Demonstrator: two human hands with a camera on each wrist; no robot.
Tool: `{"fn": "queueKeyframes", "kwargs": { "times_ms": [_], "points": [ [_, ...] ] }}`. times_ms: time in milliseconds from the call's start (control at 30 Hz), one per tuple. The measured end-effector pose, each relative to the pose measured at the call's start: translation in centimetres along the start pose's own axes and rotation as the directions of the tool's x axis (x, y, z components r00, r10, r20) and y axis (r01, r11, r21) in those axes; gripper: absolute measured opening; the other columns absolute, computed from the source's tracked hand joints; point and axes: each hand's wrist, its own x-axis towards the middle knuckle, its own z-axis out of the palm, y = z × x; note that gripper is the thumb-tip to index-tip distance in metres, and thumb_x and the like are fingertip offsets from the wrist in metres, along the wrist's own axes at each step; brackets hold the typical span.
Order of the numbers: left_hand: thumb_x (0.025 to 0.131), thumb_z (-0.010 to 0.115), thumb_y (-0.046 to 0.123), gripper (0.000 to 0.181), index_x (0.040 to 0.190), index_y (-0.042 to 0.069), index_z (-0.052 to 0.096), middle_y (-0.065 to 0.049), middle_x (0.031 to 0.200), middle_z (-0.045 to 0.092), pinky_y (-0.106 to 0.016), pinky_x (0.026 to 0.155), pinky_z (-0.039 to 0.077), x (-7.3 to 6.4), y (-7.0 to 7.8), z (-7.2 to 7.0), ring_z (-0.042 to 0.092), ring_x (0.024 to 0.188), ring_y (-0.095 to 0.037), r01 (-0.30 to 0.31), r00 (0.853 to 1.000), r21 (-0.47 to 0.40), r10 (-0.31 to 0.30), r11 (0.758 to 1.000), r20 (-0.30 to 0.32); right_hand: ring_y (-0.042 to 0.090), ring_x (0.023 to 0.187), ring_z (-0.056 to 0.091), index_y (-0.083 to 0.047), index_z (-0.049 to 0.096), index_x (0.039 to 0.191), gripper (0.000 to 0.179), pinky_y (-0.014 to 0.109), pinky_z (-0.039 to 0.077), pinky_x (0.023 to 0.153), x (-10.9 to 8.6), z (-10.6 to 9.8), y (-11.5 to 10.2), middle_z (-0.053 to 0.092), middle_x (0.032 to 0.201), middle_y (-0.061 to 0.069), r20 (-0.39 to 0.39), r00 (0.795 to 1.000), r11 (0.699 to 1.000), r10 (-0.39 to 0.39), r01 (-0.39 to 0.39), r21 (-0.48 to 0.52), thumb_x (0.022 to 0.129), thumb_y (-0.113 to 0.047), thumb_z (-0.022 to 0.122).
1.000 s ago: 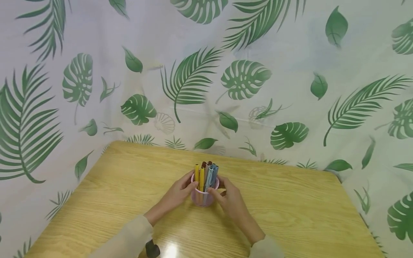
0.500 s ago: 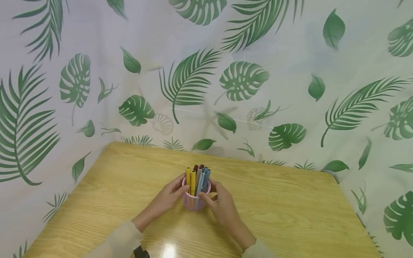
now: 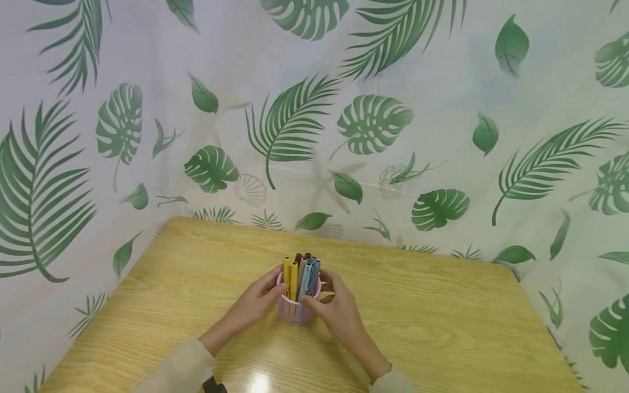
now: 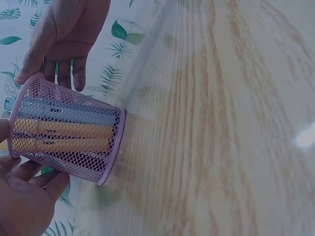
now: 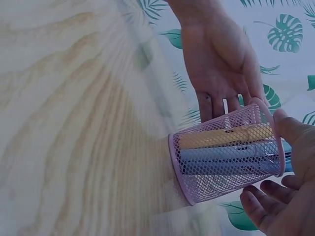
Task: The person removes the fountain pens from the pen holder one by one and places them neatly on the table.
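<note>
A pink mesh pen holder [image 3: 295, 313] stands upright with its base at the wooden tabletop. Several pens fill it: yellow pens [image 3: 294, 279] on the left, blue pens [image 3: 307, 279] on the right, dark brown ones [image 3: 298, 257] behind. My left hand [image 3: 256, 299] holds the holder's left side, thumb at the rim; in the left wrist view this hand [image 4: 24, 204] shows its fingers under the mesh wall. From the opposite side my right hand [image 3: 340, 310] grips it, thumb near the front rim. The right wrist view has that hand [image 5: 293, 196] with fingers curled beside the mesh.
The wooden table [image 3: 442, 322] spreads out on both sides of the holder. A white leaf-patterned cloth [image 3: 304, 125] hangs behind and along the sides. A black band [image 3: 214, 385] shows by the left sleeve [image 3: 179, 368].
Both hands have shifted the pen holder a short way left and slightly toward me across the table. Their hold on it looks the same throughout.
</note>
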Motion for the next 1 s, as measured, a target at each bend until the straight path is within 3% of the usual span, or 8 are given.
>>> {"fn": "queueKeyframes", "kwargs": {
  "times_ms": [167, 433, 833, 1000],
  "points": [
    [0.111, 0.052, 0.024, 0.064, 0.165, 0.006, 0.022, -0.022, 0.165, 0.029, -0.051, 0.119, 0.034, 0.0, 0.0, 0.2, 0.038, 0.147, -0.040, -0.009, 1.000, -0.013, 0.009, 1.000, 0.006, 0.031, 0.109, 0.066, 0.003, 0.052, 0.143, 0.065, 0.035, 0.061, 0.083, 0.4, -0.4, -0.2, 0.064, 0.131, 0.018, 0.018, 1.000, 1.000, -0.005, 0.005, 0.007, 0.090, -0.018, 0.083],
    [0.109, 0.056, 0.018, 0.068, 0.165, 0.005, 0.020, -0.024, 0.165, 0.028, -0.048, 0.119, 0.034, 0.0, -0.3, 0.2, 0.037, 0.146, -0.041, -0.031, 0.999, -0.033, 0.032, 0.999, 0.007, 0.029, 0.108, 0.068, 0.002, 0.059, 0.137, 0.041, 0.036, 0.060, 0.087, 1.2, -0.1, 0.2, 0.069, 0.124, 0.017, -0.051, 0.999, 0.998, -0.018, 0.022, 0.067, 0.102, -0.017, 0.069],
    [0.110, 0.053, 0.017, 0.067, 0.166, 0.007, 0.018, -0.021, 0.167, 0.026, -0.049, 0.121, 0.030, -0.3, -0.5, 0.2, 0.033, 0.149, -0.039, -0.032, 0.999, -0.063, 0.034, 0.997, 0.027, 0.027, 0.100, 0.069, 0.002, 0.068, 0.124, 0.029, 0.032, 0.061, 0.082, 2.1, 0.1, 0.2, 0.073, 0.114, 0.014, -0.056, 0.998, 0.999, -0.012, 0.014, 0.034, 0.100, -0.013, 0.071],
    [0.110, 0.053, 0.015, 0.066, 0.165, 0.006, 0.018, -0.020, 0.166, 0.028, -0.048, 0.121, 0.032, 0.0, -0.4, 0.3, 0.035, 0.149, -0.038, -0.059, 0.997, -0.085, 0.063, 0.995, 0.042, 0.024, 0.095, 0.070, 0.002, 0.071, 0.118, 0.023, 0.027, 0.061, 0.078, 2.2, 0.1, 0.3, 0.075, 0.109, 0.013, -0.100, 0.995, 1.000, -0.007, 0.009, 0.024, 0.099, -0.011, 0.071]
  ]
}}
